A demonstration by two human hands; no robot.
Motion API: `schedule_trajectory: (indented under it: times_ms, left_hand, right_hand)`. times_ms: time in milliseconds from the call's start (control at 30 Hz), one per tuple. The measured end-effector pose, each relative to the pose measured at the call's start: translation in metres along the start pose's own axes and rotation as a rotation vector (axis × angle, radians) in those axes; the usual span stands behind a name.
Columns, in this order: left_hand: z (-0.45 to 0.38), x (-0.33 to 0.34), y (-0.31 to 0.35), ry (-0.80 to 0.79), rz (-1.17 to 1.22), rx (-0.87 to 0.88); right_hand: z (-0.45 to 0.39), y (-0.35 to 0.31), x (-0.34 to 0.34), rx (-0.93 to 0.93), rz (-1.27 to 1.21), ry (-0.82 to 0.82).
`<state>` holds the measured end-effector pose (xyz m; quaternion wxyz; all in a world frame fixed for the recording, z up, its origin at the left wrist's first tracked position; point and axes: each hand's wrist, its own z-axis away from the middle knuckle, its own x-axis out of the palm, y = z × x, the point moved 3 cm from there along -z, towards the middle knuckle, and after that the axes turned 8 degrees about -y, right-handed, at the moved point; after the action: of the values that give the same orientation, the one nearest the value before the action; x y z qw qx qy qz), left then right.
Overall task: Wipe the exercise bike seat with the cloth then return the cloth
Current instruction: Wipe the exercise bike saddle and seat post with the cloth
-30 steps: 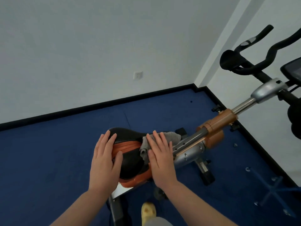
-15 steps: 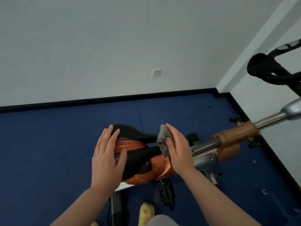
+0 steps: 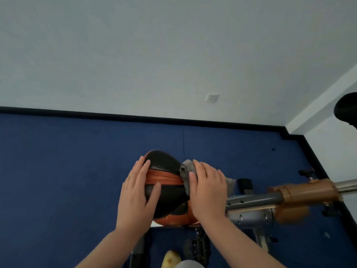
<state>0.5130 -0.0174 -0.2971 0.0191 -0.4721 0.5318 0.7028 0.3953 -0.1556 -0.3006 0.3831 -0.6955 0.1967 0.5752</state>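
The exercise bike seat [image 3: 166,178] is black with an orange band and sits low in the middle of the view. A grey cloth [image 3: 186,171] lies bunched on the seat's right part, with a corner showing past my wrist. My right hand [image 3: 207,188] presses flat on the cloth, fingers together. My left hand [image 3: 136,196] rests on the seat's left side, fingers spread over its edge, holding it steady.
The bike's grey and orange frame tube [image 3: 289,194] runs right from the seat. A black handlebar end [image 3: 347,109] shows at the right edge. Blue floor [image 3: 67,171] surrounds the bike, white walls beyond. A pedal [image 3: 199,246] and my yellow shoe [image 3: 171,259] lie below.
My right hand has gone from pinching the cloth at the seat's nose to pressing it flat on the seat. The camera has swung left and the handlebars have mostly left the view.
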Motion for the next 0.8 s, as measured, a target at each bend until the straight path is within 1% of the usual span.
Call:
schedule_trajectory:
  times_ms: [67, 133, 200, 267, 333, 400, 467, 533, 633, 700, 800]
  left_hand:
    - [0.005, 0.001, -0.001, 0.005, 0.018, -0.015]
    - [0.009, 0.001, -0.003, 0.005, 0.017, -0.021]
    - [0.014, -0.001, -0.006, -0.001, 0.015, -0.031]
    - [0.019, -0.002, -0.007, 0.002, 0.021, -0.048]
    - [0.023, -0.002, -0.007, 0.014, 0.031, -0.073]
    - [0.024, -0.001, -0.007, 0.024, 0.030, -0.086]
    - [0.025, 0.001, -0.007, 0.032, 0.033, -0.103]
    - [0.026, 0.002, -0.007, 0.028, 0.033, -0.113]
    - [0.029, 0.001, -0.010, 0.012, 0.014, -0.127]
    - [0.028, -0.001, -0.011, 0.016, 0.007, -0.149]
    - [0.027, 0.000, -0.008, 0.027, 0.030, -0.165]
  right_hand:
    - [-0.012, -0.030, 0.005, -0.083, -0.013, -0.027]
    - [-0.028, -0.043, 0.003, -0.215, -0.060, -0.145]
    - [-0.039, -0.036, 0.001, -0.329, -0.134, -0.300]
    - [-0.040, -0.021, -0.001, -0.376, -0.151, -0.391]
    - [-0.040, -0.017, 0.000, -0.348, -0.121, -0.389]
    - [-0.045, -0.035, 0.004, -0.317, -0.118, -0.343]
    - [-0.051, -0.058, 0.008, -0.364, -0.126, -0.325]
    - [-0.052, -0.063, 0.006, -0.446, -0.133, -0.369]
    - [-0.046, -0.034, -0.001, -0.507, -0.178, -0.458]
    - [-0.044, -0.019, -0.004, -0.468, -0.158, -0.446]
    - [-0.052, -0.038, 0.001, -0.362, -0.162, -0.396]
